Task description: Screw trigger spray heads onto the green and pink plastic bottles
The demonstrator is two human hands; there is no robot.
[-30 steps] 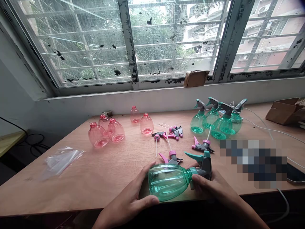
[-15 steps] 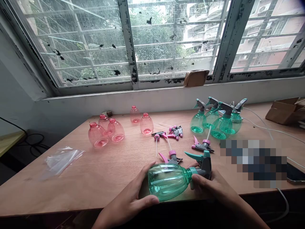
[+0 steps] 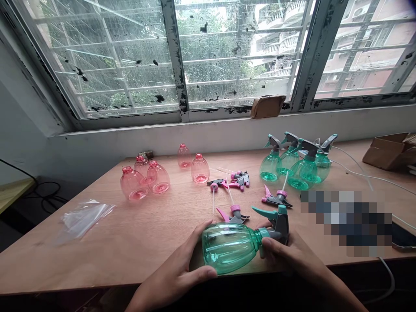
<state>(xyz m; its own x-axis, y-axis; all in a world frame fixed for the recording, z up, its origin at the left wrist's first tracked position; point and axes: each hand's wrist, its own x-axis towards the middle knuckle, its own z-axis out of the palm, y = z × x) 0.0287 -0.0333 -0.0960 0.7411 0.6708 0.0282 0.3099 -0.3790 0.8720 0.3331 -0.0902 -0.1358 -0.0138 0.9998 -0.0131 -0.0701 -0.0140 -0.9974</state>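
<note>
A clear green spray bottle (image 3: 229, 248) lies on its side between my two hands at the table's front edge, its grey and teal trigger head (image 3: 280, 225) to the right. My left hand (image 3: 185, 262) is wrapped round the bottle's base, thumb in front. At the neck, the thumb and fingers of my right hand (image 3: 286, 253) close on the teal collar; some of those fingers are hidden. Just beyond the bottle lies a pink and grey spray head (image 3: 234, 213) with its tube pointing away. Another pink and grey spray head (image 3: 277, 197) rests further right.
Several pink bottles (image 3: 159, 178) without heads stand at the back left. Several green spray bottles (image 3: 302, 171) with heads stand at the back right. More pink spray heads (image 3: 241, 178) lie mid-table. A plastic bag (image 3: 86, 219), a cardboard box (image 3: 388, 151) and white cables (image 3: 352, 161) flank them.
</note>
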